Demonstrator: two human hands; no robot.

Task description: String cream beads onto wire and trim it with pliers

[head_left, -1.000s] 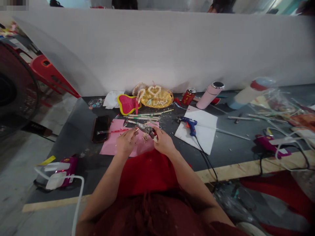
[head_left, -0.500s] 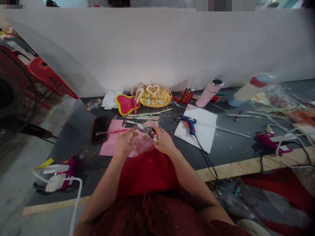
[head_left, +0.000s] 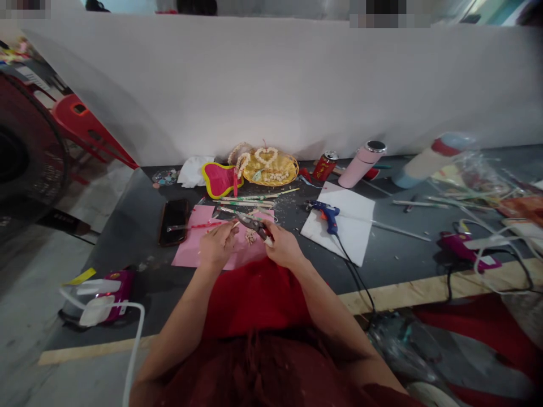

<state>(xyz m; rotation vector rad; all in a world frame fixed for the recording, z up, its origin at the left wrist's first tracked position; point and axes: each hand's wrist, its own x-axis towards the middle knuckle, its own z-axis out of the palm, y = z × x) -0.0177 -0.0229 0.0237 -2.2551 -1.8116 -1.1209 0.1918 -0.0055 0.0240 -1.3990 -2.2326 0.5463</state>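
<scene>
My right hand [head_left: 283, 244] is wrapped round the handles of a pair of pruning shears [head_left: 253, 223], whose blades point up and to the left. Pinched in my left hand [head_left: 216, 246] is a thin pale stick [head_left: 236, 225], its end close to the blades. Whether the blades touch it I cannot tell. Below the shears, a small heap of short cut pieces [head_left: 250, 236] lies on pink paper [head_left: 186, 253]. Several longer sticks [head_left: 250, 203] with green marks lie just beyond the paper.
A phone [head_left: 173, 222] lies left of the paper, a blue glue gun [head_left: 326, 212] on a white board [head_left: 354, 237] to the right. Behind stand a woven basket [head_left: 292, 177] with bead hearts, a red can [head_left: 326, 167] and a pink flask [head_left: 360, 165]. A power strip [head_left: 121, 291] sits front left.
The view has tilted slightly. Both hands stay in nearly the same place, the shears still in my right hand and the stick in my left.
</scene>
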